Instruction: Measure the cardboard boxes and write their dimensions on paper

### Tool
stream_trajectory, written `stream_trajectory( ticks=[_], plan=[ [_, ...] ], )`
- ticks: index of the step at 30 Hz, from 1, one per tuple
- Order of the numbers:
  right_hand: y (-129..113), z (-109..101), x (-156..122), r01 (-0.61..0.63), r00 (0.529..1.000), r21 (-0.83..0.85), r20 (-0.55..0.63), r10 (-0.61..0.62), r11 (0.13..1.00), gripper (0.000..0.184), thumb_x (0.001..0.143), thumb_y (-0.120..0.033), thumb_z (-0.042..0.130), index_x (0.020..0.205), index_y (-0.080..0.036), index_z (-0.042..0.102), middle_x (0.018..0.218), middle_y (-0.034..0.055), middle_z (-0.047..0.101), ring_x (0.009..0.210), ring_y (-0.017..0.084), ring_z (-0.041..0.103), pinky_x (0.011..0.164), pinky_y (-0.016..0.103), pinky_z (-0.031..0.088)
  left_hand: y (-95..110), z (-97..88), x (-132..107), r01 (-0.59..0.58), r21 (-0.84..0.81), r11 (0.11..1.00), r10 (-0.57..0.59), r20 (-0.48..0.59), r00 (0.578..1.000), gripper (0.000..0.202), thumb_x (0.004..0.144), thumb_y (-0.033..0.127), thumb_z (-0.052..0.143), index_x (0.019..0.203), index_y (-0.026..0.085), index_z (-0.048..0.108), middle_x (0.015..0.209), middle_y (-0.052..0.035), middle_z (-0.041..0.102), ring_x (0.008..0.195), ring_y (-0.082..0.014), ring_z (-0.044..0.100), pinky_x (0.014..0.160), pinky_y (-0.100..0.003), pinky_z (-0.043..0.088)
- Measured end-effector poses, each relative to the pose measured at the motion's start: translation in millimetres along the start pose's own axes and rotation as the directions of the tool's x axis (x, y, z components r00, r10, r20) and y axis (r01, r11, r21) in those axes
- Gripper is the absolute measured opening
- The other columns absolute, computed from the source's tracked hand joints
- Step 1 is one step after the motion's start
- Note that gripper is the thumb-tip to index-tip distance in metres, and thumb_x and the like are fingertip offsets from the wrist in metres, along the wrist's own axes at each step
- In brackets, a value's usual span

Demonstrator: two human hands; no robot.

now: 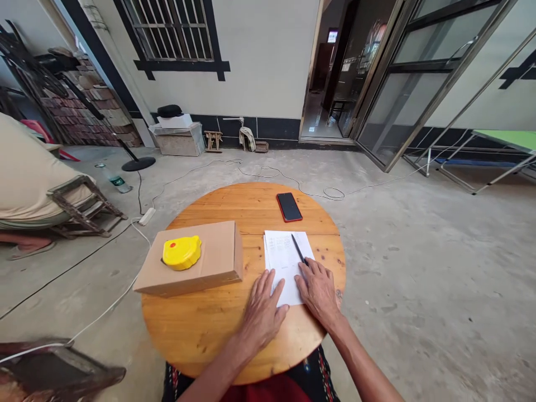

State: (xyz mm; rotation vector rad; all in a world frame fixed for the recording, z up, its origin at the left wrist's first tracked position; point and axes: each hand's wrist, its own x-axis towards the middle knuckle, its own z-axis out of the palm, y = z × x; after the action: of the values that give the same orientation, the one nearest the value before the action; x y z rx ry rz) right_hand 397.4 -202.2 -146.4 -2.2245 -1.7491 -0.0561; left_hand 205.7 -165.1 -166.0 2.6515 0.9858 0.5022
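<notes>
A round wooden table [209, 329] stands in front of me. My left hand [262, 312] lies flat and open, its fingertips on the lower left corner of a white sheet of paper [285, 257]. My right hand [319, 290] rests flat on the sheet's lower right part, fingers stretched out, next to the near end of a black pen [298, 249] that lies on the paper. Neither hand holds anything. A cardboard box [218, 257] sits to the left with a yellow tape measure [181, 252] on top. A red-edged phone [289, 206] lies at the table's far side.
Concrete floor all around, with white cables [268, 170] and a power strip [147, 216] trailing behind the table. A wooden chair [84, 204] and a cushion stand at the left, a green table [508, 139] at the right, a glass door [412, 78] behind.
</notes>
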Motion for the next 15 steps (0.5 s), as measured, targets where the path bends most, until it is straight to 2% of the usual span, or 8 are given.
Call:
stream_trajectory(
  ticks=[4,7,9,11,13,15],
  plan=[
    [-3,-8,0,-0.027,0.999,0.093,0.031,0.024,0.995,0.022,0.095,-0.019,0.051,0.103,-0.020,0.072,0.115,0.0120,0.070,0.103,0.028,0.061,0.091,0.042,0.037,-2,7.7,-22,0.029,0.023,0.999,-0.027,-0.060,0.998,0.054,0.091,0.024,0.056,0.144,0.018,0.046,0.158,-0.0167,0.034,0.146,-0.0333,0.032,0.115,-0.055,0.036],
    [-3,-6,6,-0.076,0.997,0.159,0.039,0.071,0.984,0.026,0.092,-0.012,0.047,0.101,-0.017,0.071,0.097,0.0129,0.071,0.090,0.026,0.062,0.086,0.040,0.038,-2,10.3,-35,0.044,0.028,0.999,-0.040,-0.108,0.993,0.055,0.091,0.024,0.055,0.145,0.018,0.042,0.156,-0.0158,0.038,0.144,-0.0311,0.035,0.114,-0.052,0.037],
    [1,-5,10,-0.115,0.993,0.227,0.034,0.111,0.967,0.030,0.089,-0.009,0.046,0.108,-0.014,0.069,0.097,0.0146,0.070,0.089,0.027,0.063,0.085,0.039,0.040,-3,11.5,-38,0.043,0.021,0.999,-0.040,-0.137,0.990,0.055,0.092,0.024,0.054,0.145,0.017,0.041,0.152,-0.0155,0.044,0.142,-0.0300,0.038,0.114,-0.052,0.038],
    [10,-6,12,-0.162,0.986,0.315,0.022,0.164,0.935,0.034,0.088,-0.011,0.043,0.114,-0.012,0.066,0.104,0.0168,0.069,0.096,0.027,0.063,0.086,0.038,0.043,-2,12.3,-38,0.056,0.005,0.998,-0.055,-0.167,0.984,0.055,0.091,0.024,0.055,0.144,0.017,0.041,0.148,-0.0155,0.048,0.139,-0.0298,0.042,0.113,-0.051,0.039],
    [22,-10,11,-0.214,0.974,0.415,0.017,0.228,0.884,0.035,0.087,-0.015,0.041,0.112,-0.012,0.065,0.108,0.0161,0.069,0.100,0.027,0.063,0.087,0.037,0.045,-2,12.3,-36,0.073,-0.018,0.997,-0.076,-0.188,0.979,0.054,0.091,0.023,0.055,0.143,0.017,0.042,0.144,-0.0154,0.052,0.136,-0.0298,0.045,0.112,-0.051,0.040],
    [35,-15,9,-0.266,0.955,0.513,0.027,0.295,0.816,0.033,0.085,-0.020,0.041,0.105,-0.015,0.066,0.102,0.0118,0.071,0.095,0.025,0.063,0.084,0.034,0.047,-1,11.5,-35,0.083,-0.040,0.996,-0.089,-0.199,0.976,0.052,0.090,0.021,0.055,0.141,0.017,0.044,0.141,-0.0149,0.054,0.134,-0.0300,0.047,0.111,-0.051,0.041]
  ],
)
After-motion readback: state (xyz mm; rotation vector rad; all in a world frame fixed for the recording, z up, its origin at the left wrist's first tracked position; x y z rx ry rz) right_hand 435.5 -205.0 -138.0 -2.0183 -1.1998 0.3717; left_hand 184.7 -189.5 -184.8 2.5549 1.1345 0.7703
